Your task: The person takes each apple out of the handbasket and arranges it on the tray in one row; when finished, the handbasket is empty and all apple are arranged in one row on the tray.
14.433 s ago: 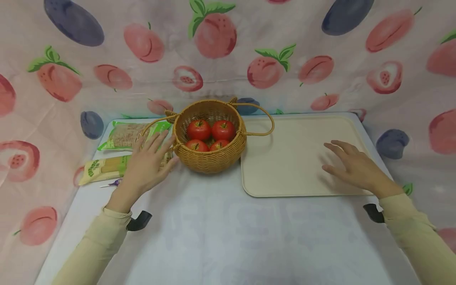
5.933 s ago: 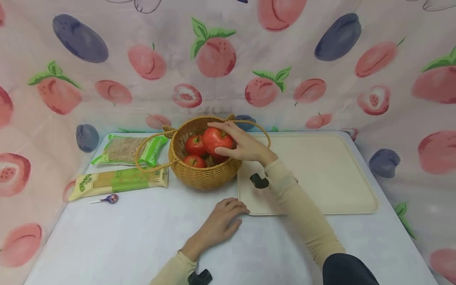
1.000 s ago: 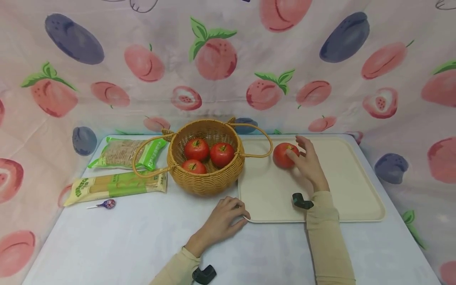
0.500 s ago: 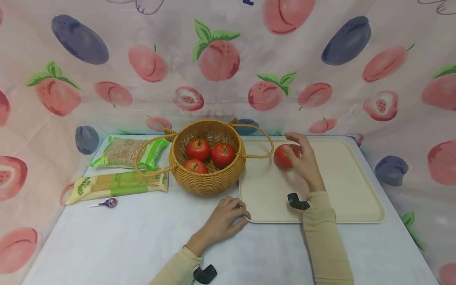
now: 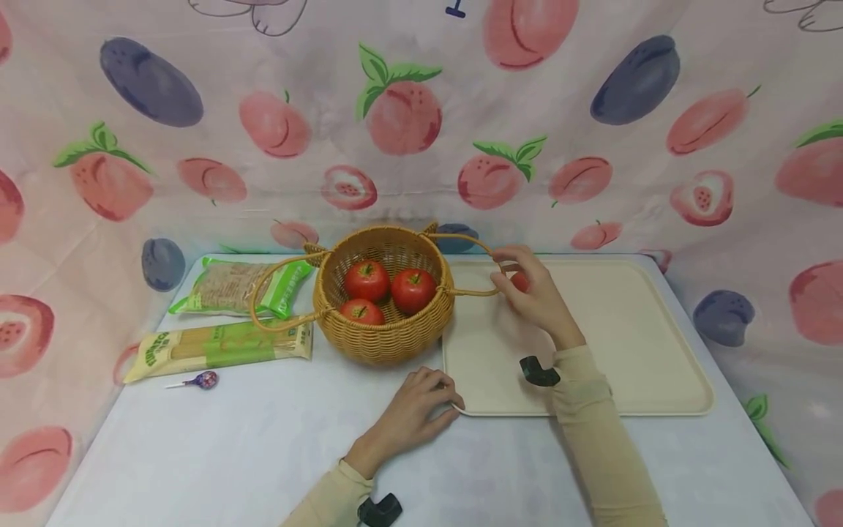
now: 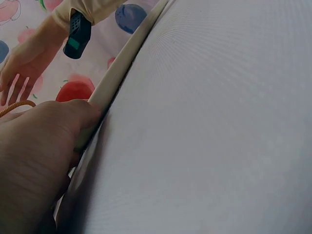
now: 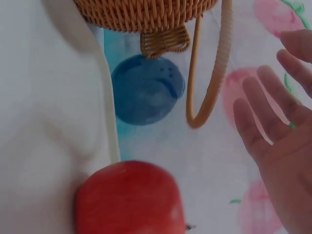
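My right hand is in the air over the beige tray, fingers spread and holding nothing. In the head view it overlaps the end of a wicker basket's right handle; the right wrist view shows the fingers apart from that handle. One red apple lies on the tray, mostly hidden behind the hand, and shows larger as an apple in the right wrist view. Inside the wicker basket sit three apples. My left hand grips the tray's near-left corner, thumb on the rim.
Left of the basket lie a green-edged food packet and a long packet of noodles. A lollipop is in front of them. The basket's left handle reaches over the packets. A fruit-print cloth hangs behind the table.
One apple has gone from the basket to the tray. In the last second my right hand has let go of it and moved left toward the basket handle. My left hand stays at the tray corner.
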### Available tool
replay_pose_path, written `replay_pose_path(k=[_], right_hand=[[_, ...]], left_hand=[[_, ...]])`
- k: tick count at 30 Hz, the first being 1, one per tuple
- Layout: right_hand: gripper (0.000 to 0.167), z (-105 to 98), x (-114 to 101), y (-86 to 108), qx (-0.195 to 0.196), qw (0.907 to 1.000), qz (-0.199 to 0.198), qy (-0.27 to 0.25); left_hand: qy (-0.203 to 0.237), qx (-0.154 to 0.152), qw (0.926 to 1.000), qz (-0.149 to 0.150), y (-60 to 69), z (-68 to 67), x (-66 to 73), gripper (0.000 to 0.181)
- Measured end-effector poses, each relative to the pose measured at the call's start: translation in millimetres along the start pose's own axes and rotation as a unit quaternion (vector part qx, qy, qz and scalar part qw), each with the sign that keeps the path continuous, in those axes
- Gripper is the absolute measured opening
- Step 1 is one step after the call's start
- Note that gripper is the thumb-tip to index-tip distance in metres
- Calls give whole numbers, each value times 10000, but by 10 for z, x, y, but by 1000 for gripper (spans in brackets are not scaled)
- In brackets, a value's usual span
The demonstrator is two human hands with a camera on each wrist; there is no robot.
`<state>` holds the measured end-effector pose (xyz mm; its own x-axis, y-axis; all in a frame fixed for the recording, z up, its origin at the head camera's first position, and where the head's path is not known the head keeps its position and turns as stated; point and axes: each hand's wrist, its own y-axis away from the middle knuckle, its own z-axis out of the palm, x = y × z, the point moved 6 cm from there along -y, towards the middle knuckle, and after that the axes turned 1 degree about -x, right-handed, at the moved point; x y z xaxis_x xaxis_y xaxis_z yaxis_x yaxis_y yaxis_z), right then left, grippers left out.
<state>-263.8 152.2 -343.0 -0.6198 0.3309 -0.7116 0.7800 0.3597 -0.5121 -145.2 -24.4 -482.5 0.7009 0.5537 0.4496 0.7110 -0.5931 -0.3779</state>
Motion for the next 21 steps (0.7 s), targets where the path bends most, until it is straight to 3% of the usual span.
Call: replay_pose_path(k=[3, 10, 21], right_hand=[[34, 42, 7, -54, -241, 9993, -214, 209], [35, 84, 200, -133, -665, 9963, -286, 466], [35, 229, 31, -396, -1603, 9804, -724, 883]], left_hand=[[-46, 82, 9999, 95, 6, -1, 17, 9], [-35, 125, 9998, 179, 0, -31, 31, 10], [17, 155, 9998, 98, -6, -20, 31, 9]])
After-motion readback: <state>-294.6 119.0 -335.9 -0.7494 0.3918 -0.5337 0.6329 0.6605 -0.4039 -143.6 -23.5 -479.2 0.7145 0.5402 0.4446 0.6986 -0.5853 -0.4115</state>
